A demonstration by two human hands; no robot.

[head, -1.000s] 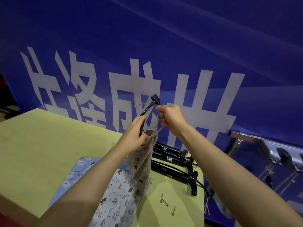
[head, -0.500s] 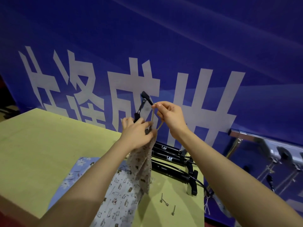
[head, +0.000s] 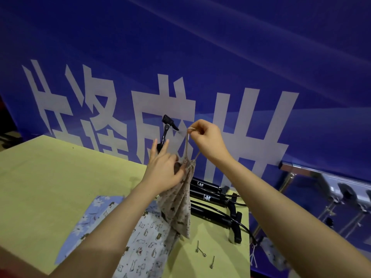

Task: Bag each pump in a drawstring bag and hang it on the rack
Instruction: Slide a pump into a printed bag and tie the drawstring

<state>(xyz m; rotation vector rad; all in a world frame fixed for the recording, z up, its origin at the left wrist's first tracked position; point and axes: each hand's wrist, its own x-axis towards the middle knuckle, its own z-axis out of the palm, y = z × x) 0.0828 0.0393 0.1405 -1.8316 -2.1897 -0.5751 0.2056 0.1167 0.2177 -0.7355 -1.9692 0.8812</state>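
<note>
One pump [head: 167, 131] is now mostly inside the beige bag [head: 178, 205], which the person holds above the desk [head: 60, 177]. Only the pump's black handle end still stands out of the bag mouth, just above the left hand [head: 162, 173]. The left hand grips the gathered neck of the bag, with two fingers raised beside the pump shaft. The right hand [head: 208, 141] pinches the cord [head: 187, 145] and holds it up, so the mouth looks partly drawn but not closed.

So this first bagging seems near its end; the cord must still be pulled tight and the bag carried to the rack [head: 329, 177], which is far to the right of the right hand. Its hooks look empty, as far as can be seen.

More pumps [head: 208, 199] lie on the desk under the right forearm, not bagged. Flat bags [head: 144, 243] lie under the left forearm. Small needles [head: 200, 249] lie near them.
</note>
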